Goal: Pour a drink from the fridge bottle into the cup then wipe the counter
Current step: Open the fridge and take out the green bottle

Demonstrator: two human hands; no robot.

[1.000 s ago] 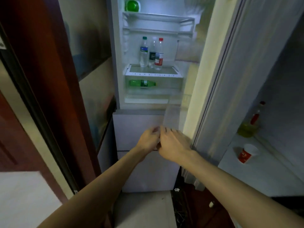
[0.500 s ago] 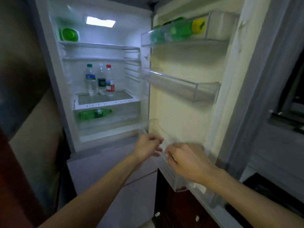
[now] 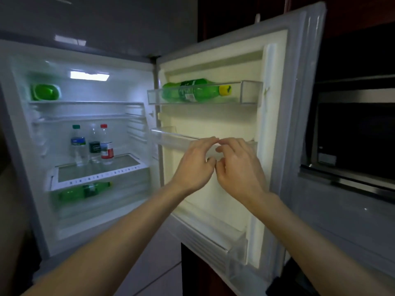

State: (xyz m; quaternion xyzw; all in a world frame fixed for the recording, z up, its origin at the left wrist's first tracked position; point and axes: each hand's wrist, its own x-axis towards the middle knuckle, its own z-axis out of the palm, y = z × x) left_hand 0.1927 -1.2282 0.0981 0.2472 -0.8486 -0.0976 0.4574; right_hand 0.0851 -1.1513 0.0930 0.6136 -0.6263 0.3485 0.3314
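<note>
The fridge stands open, its door (image 3: 275, 129) swung to the right. A green bottle with a yellow cap (image 3: 192, 91) lies on its side in the top door shelf. Three upright bottles (image 3: 92, 146) stand on a glass shelf inside, and another green bottle (image 3: 84, 191) lies in the drawer below. My left hand (image 3: 194, 165) and my right hand (image 3: 237, 167) hover side by side in front of the middle door shelf (image 3: 168, 137), fingers loosely curled, fingertips nearly touching each other. Neither hand holds anything. No cup is in view.
A green container (image 3: 46, 92) sits on the fridge's top inner shelf. A built-in oven or microwave (image 3: 350, 135) fills the wall to the right of the door. Lower fridge drawers (image 3: 149, 263) are closed beneath my arms.
The view has risen from the lower drawers to the upper door shelves. Both hands have lifted together from the bottom door shelf to the middle one.
</note>
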